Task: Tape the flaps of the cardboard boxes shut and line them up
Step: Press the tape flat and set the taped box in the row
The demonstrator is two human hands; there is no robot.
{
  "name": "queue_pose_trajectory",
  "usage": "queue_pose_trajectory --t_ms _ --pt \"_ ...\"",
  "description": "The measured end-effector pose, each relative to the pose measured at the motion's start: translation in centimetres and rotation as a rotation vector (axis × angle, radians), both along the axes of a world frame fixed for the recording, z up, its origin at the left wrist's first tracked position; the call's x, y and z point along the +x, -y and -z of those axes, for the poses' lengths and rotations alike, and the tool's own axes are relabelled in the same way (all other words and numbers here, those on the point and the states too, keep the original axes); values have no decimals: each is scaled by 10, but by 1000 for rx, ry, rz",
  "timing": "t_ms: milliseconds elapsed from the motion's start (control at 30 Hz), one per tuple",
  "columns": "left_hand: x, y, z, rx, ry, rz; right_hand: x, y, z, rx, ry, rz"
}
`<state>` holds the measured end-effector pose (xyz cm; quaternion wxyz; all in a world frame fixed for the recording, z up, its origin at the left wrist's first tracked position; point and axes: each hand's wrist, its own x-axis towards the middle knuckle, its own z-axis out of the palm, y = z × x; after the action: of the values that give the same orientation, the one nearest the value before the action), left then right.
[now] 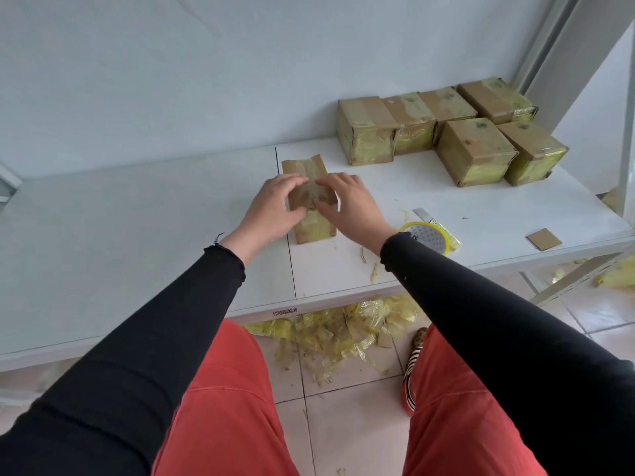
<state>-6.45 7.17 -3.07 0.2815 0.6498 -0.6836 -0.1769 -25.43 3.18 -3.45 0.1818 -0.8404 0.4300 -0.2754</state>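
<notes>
A small cardboard box (314,228) stands on the white table (137,218) in front of me, its far flap (304,168) still raised. My left hand (275,209) and my right hand (350,207) rest on the two side flaps from either side, fingers fairly straight, pressing them down and inward. A roll of yellow tape (429,237) lies just right of my right wrist, with a knife (424,216) beside it. Several taped boxes (446,132) stand in rows at the back right of the table.
A loose cardboard scrap (543,239) lies near the table's right front edge. Thin tape strips (372,273) litter the table in front of the box. Heaps of torn yellow tape (343,328) cover the tiled floor under the table. A metal shelf post (549,39) rises at the right.
</notes>
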Motion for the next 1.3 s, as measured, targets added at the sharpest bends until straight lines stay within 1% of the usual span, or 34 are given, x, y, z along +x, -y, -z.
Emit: queue_pose_trajectory --t_ms 167,300,433,500,600,700,800,900,1000,1100,1167,1233,1300 --pt "1 -5 20 -36 51 36 0 2 14 29 -36 -29" --pt "-1 -8 34 -53 113 63 0 3 17 41 -9 -27" --pt "-1 -5 33 -29 -1 59 -1 3 18 -26 -66 -22" --pt "1 -1 28 -64 -22 35 -1 2 21 -46 -116 -28" --pt "3 4 26 -135 70 46 -1 1 26 -35 -137 -29" --pt "7 7 27 -165 136 82 -7 3 26 27 -58 -54" --pt "10 6 32 -172 221 112 -8 5 25 0 -19 -28" --pt "9 5 33 -176 239 94 -1 6 25 -59 -97 4" --pt "3 6 33 -125 306 93 3 7 29 -102 -206 14" --pt "-2 4 31 -73 361 121 -2 12 26 -142 -281 -26" --pt "-6 -5 25 -45 423 90 -11 18 19 -189 -317 -74" --pt "-14 -21 17 -73 534 18 -22 25 12 -245 -357 -124" --pt "-23 -37 11 -177 590 -1 -30 28 7 -277 -367 -162"
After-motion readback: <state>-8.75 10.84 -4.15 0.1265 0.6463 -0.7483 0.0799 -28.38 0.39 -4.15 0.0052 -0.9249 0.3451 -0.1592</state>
